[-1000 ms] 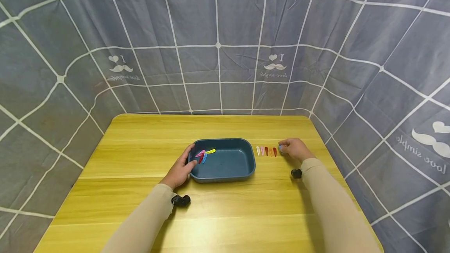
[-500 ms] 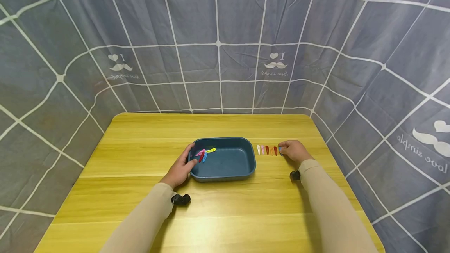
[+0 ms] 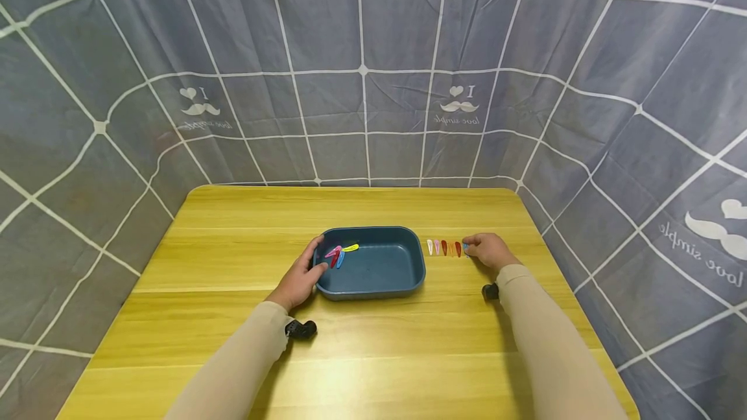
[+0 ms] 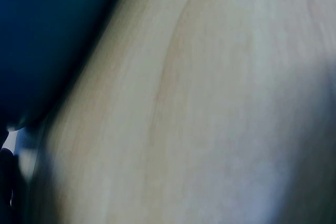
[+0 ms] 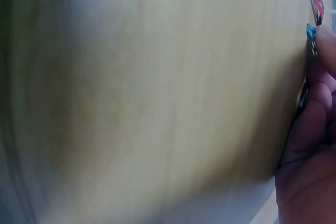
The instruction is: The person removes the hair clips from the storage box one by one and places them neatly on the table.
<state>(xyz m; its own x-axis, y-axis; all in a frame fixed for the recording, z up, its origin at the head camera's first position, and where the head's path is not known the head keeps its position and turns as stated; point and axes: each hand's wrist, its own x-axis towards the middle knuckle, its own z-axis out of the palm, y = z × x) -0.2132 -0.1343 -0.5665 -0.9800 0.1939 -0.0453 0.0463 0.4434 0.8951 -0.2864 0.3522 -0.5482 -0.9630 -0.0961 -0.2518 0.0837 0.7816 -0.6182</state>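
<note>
My left hand [image 3: 297, 280] grips the left end of a dark blue plastic tray [image 3: 373, 295], its thumb over the rim. Inside the tray, near that hand, lie a pink hair clip [image 3: 333, 251], a yellow hair clip [image 3: 351, 248], a red hair clip [image 3: 334, 259] and a blue hair clip [image 3: 341, 259]. To the right of the tray, my right hand [image 3: 490, 251] pinches another blue hair clip [image 5: 311, 31] at the right end of a row on the table. Beside it, a red hair clip [image 3: 458, 249] shows. The right fingers partly cover the blue clip.
The row continues left with an orange hair clip [image 3: 451, 249], another red hair clip [image 3: 444, 248], a pink hair clip [image 3: 436, 247] and a white hair clip [image 3: 430, 247] near the tray. A grey checked curtain [image 3: 327, 115] surrounds the wooden table [image 3: 373, 355].
My right hand has shifted slightly, and the blue clip under its fingers now lies beside the red one at the row's end. The left hand and tray stay in place.
</note>
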